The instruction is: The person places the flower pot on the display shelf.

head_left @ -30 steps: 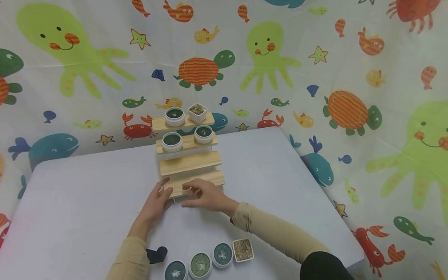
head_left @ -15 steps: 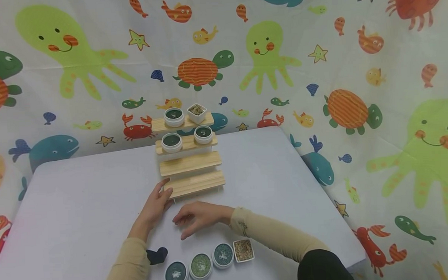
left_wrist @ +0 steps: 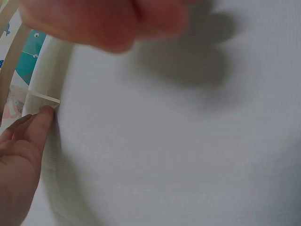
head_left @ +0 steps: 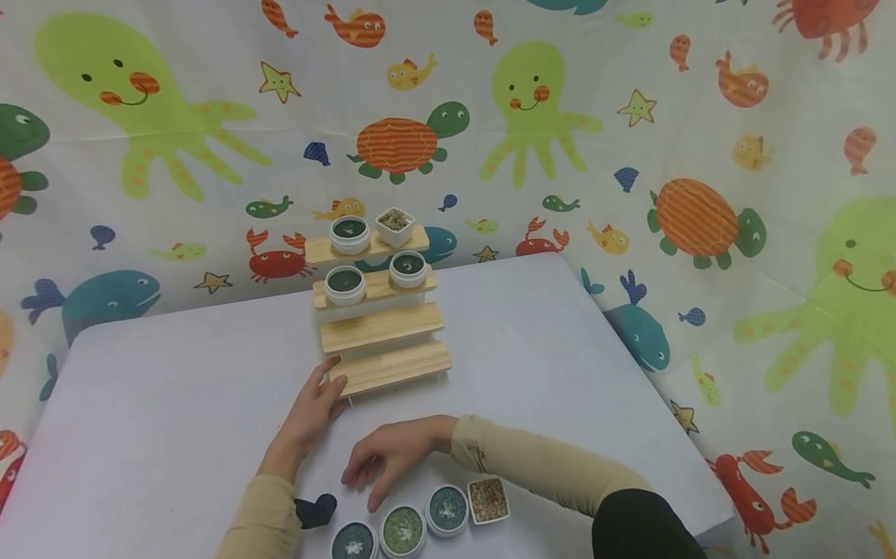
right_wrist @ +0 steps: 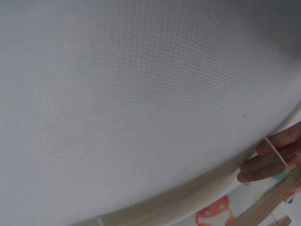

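Observation:
My left hand [head_left: 313, 409] rests against the left end of a tiered wooden display rack [head_left: 392, 367], at its lowest shelf. In the right wrist view its fingers [right_wrist: 261, 165] extend, fairly straight, along the rack's clear side panel. My right hand [head_left: 396, 455] is over the white table, palm down, fingers loosely bent and holding nothing. Its thumb points toward a white round cup of light green flakes [head_left: 402, 532]. Beside that cup stand a dark green cup [head_left: 353, 550], a blue-green cup [head_left: 447, 510] and a square dish of brown bits [head_left: 488, 500].
On the rack's upper two shelves stand round cups [head_left: 345, 285] of dark green and a square dish [head_left: 396, 225] of dried bits. A dark strap end [head_left: 316, 511] hangs by the left sleeve. Behind the table [head_left: 161, 425] hangs a sea-animal curtain [head_left: 424, 80].
My right hand has come away from the bottom shelf, moving down and toward the row of cups on the table. The left hand stays at the rack's left end.

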A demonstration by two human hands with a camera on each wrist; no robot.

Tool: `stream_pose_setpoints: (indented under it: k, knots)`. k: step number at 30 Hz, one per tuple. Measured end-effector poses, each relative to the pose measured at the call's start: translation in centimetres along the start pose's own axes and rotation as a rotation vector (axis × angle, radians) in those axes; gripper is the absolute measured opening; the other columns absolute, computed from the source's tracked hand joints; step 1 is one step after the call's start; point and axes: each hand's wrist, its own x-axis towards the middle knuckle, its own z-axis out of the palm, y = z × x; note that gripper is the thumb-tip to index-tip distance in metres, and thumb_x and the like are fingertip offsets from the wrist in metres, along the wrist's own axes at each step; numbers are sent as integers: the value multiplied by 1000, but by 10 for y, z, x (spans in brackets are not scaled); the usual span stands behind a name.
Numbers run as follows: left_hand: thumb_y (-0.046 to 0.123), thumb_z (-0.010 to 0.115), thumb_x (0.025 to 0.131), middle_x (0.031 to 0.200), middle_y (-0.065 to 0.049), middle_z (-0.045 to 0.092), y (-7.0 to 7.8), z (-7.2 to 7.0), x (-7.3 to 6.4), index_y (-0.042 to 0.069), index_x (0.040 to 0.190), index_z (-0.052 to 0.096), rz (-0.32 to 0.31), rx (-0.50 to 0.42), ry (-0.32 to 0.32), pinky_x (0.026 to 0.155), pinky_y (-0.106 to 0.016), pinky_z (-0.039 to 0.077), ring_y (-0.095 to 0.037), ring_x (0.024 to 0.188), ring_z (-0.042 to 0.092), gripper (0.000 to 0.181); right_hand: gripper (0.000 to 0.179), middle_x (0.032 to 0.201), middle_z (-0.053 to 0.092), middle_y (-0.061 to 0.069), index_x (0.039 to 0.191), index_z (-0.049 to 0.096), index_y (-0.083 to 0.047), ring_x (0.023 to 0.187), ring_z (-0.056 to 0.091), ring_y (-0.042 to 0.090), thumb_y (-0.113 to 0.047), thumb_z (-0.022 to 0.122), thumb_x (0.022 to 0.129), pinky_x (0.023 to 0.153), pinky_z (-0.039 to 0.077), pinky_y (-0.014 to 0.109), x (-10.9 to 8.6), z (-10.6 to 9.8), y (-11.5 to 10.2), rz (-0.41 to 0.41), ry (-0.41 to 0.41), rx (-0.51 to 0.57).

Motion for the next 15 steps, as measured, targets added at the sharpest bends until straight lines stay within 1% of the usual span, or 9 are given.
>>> stream_pose_setpoints:
  k: [8, 12, 15]
  knots:
    - [32, 41, 106, 154, -28, 28, 0, 0, 1, 16, 158, 9, 8, -6, -8, 111, -44, 36, -38, 139, 36, 62, 52, 116, 65, 3, 128, 58, 1, 100, 60, -5, -9, 80, 82, 91, 48, 11, 5, 0, -5, -11, -67, 54]
    - [32, 41, 106, 153, -28, 29, 0, 0, 1, 16, 158, 10, -4, -6, 2, 111, -45, 36, -38, 139, 36, 62, 52, 116, 65, 4, 128, 58, 2, 100, 60, -5, -9, 80, 82, 91, 47, 10, 8, 3, -7, -15, -106, 39]
    - [33, 41, 106, 153, -27, 30, -1, 1, 1, 17, 158, 10, -14, 2, 10, 111, -45, 37, -38, 138, 37, 62, 53, 116, 64, 1, 128, 58, 1, 100, 59, -7, -10, 81, 81, 91, 46, 9, 10, 6, -8, -16, -135, 25]
